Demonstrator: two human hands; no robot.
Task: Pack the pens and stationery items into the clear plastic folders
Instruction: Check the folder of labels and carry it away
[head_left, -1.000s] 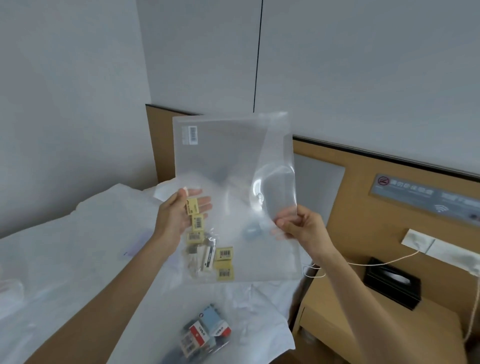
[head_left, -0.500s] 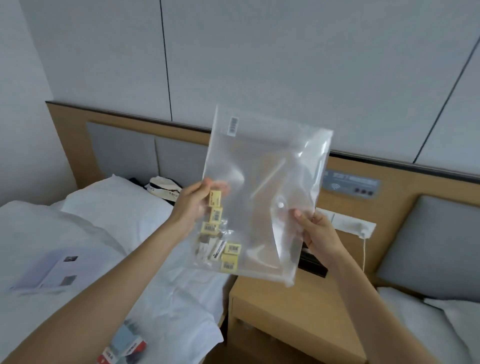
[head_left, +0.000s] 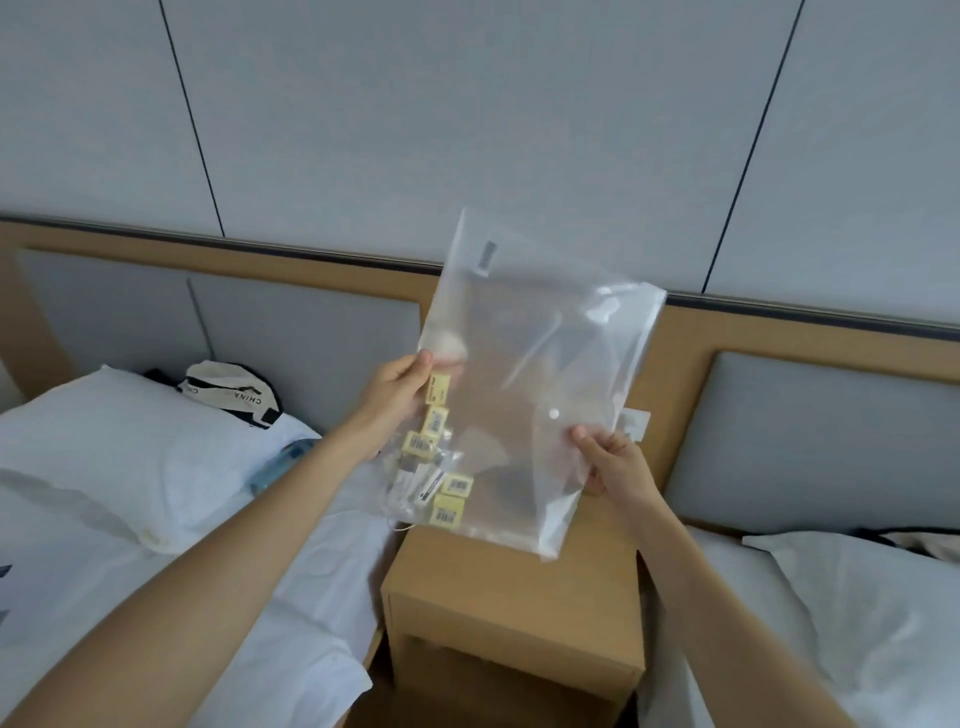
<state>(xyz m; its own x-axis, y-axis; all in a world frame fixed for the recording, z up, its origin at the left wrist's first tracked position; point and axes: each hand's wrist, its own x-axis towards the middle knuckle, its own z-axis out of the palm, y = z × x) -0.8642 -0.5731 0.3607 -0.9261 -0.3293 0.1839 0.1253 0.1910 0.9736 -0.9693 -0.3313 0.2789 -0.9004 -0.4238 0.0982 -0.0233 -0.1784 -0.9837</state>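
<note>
Carried rightward since the earlier frame: clear plastic folder (head_left: 540, 374), now in the air above the nightstand (head_left: 511, 618) between two beds, tilted. Yellow-tagged stationery items (head_left: 434, 467) gathered in lower left corner inside. Left hand (head_left: 397, 395) pinching the left edge; right hand (head_left: 610, 460) pinching the right edge near the snap button (head_left: 554, 414). For a sound closure: folder kept upright, contents settled low, flap pressed flat onto the snap. Pillow (head_left: 130, 447) on left bed.

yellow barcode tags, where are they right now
In the head view the yellow barcode tags sit inside the clear plastic folder, in its lower left corner beside the left hand, above the wooden nightstand.
</note>
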